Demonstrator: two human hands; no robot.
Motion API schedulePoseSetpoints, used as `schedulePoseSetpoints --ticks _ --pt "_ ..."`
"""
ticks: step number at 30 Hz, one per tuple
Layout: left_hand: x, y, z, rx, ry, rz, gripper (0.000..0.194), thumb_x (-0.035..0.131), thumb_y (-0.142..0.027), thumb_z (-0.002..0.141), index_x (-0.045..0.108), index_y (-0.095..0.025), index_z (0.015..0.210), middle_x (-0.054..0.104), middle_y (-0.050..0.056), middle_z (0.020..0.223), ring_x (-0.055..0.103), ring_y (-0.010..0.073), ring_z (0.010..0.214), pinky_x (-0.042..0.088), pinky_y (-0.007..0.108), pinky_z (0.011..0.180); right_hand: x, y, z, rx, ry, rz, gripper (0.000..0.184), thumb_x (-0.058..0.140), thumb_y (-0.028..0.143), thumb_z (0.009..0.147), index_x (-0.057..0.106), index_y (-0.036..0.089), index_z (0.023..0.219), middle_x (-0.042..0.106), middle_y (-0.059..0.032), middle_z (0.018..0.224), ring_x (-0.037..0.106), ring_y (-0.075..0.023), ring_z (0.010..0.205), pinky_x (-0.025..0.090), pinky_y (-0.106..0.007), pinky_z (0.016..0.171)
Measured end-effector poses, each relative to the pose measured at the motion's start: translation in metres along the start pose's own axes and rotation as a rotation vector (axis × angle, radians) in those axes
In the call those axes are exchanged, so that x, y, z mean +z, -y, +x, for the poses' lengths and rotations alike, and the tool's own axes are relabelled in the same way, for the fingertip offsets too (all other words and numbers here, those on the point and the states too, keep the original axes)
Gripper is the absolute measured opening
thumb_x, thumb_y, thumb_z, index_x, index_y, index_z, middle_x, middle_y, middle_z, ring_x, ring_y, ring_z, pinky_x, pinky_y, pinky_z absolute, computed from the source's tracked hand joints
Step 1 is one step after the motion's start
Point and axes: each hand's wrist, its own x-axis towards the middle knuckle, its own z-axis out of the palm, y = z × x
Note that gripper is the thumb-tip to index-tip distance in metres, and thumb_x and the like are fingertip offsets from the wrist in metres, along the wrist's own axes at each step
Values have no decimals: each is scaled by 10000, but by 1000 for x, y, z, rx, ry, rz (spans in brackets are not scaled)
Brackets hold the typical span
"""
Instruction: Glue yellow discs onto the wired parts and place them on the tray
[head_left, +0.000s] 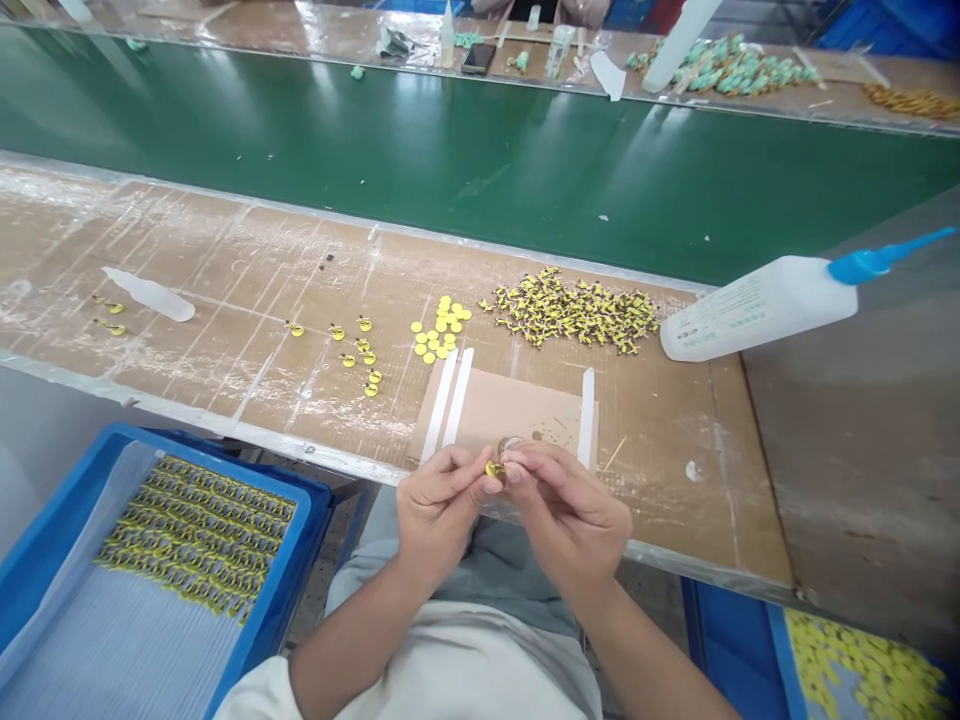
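Note:
My left hand (442,505) pinches a small yellow disc (491,468) between thumb and fingertips, over the front edge of the bench. Against it, my right hand (566,510) is closed with thumb and fingers together on a tiny dark-and-yellow part, mostly hidden by the fingertips. Just behind my hands lies a cardboard sheet (517,395) with white tape strips and brown specks. Loose yellow discs (442,325) are scattered beyond it, beside a heap of small yellow-and-brown figures (577,312). Several discs with figures on them (365,350) lie to the left.
A white bottle with a blue nozzle (757,308) leans at the right; a small dropper bottle (154,297) lies left. Blue trays hold rows of yellow pieces (210,530) at lower left and yellow pieces (862,660) at lower right. A green belt (450,160) runs behind the bench.

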Motion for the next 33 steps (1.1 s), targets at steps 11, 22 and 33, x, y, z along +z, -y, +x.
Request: schedulePoseSetpoints --ticks 11,22,33 --pt "-3 -2 1 13 13 9 258 778 -219 781 782 -274 1034 635 27 735 599 131 689 521 251 647 2 2 -1 -21 -6 -1 200 682 74 838 736 226 956 726 -46 909 704 -182 797 607 -336 772" --pt "-4 1 1 27 18 23 270 770 -210 788 776 -265 1052 635 27 750 597 125 697 520 243 643 2 2 -1 4 13 12 212 676 65 847 734 231 965 717 -45 910 692 -174 809 601 -313 738" --pt "-12 11 -1 -154 42 -83 223 737 -236 831 788 -264 1047 739 66 950 690 196 889 582 316 809 1 3 3 80 38 29 258 717 90 834 740 270 1017 738 -27 958 699 -172 860 591 -318 795"
